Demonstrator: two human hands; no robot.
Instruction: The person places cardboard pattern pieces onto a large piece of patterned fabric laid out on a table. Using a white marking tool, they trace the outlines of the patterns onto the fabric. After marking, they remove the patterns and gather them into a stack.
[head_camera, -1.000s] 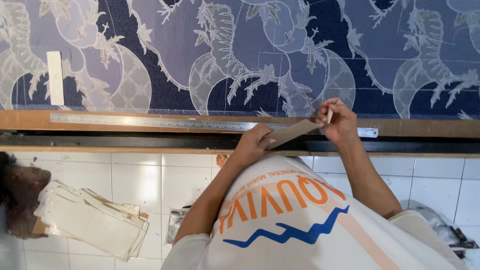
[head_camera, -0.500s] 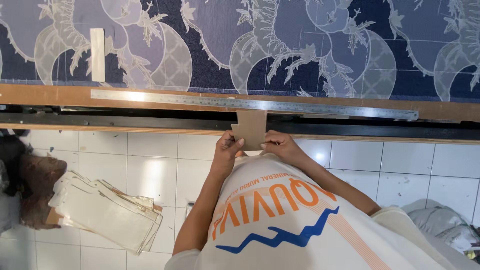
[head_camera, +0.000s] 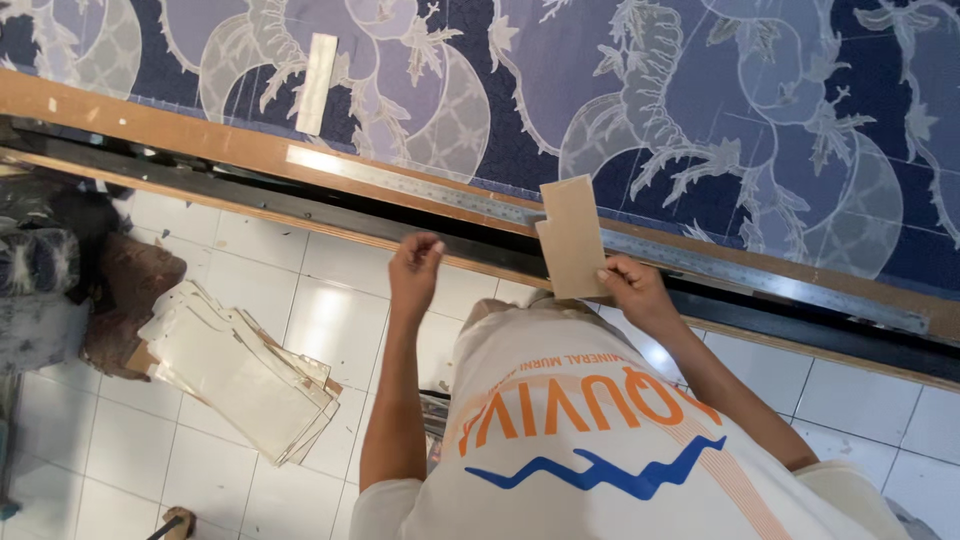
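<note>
Head view looks down past a white shirt (head_camera: 600, 480) onto the near edge of a long table, where a dark blue fabric (head_camera: 760, 130) with pale printed figures lies spread flat. A steel ruler (head_camera: 420, 180) lies along the wooden table edge (head_camera: 150, 125), just beside the hem of the cloth, with a black rail (head_camera: 250, 198) below it.

The right hand (head_camera: 635, 292) is clamped on the lower end of a notched tan card piece (head_camera: 572, 232), thumb and fingers pinching it. The card stands upright across the ruler, its top reaching just onto the fabric and its bottom hanging over the rail. The left hand (head_camera: 415, 268) is apart from the card, fingers loosely curled together and holding nothing that shows; it hovers just above the rail, near the ruler but not touching it.

As to progress, the setting-out looks done: cloth flat, ruler in place along the edge, card brought to the ruler. The card seems not yet settled, since only one hand steadies it and it sits slightly askew to the ruler. I see no fresh mark or cut on the cloth beside it, so any work on the fabric at this spot appears to be left.

A narrow pale strip (head_camera: 317, 70) lies on the cloth well to the left, and a fanned stack of pale sheets (head_camera: 240, 370) rests on the tiled floor (head_camera: 330, 300)
</note>
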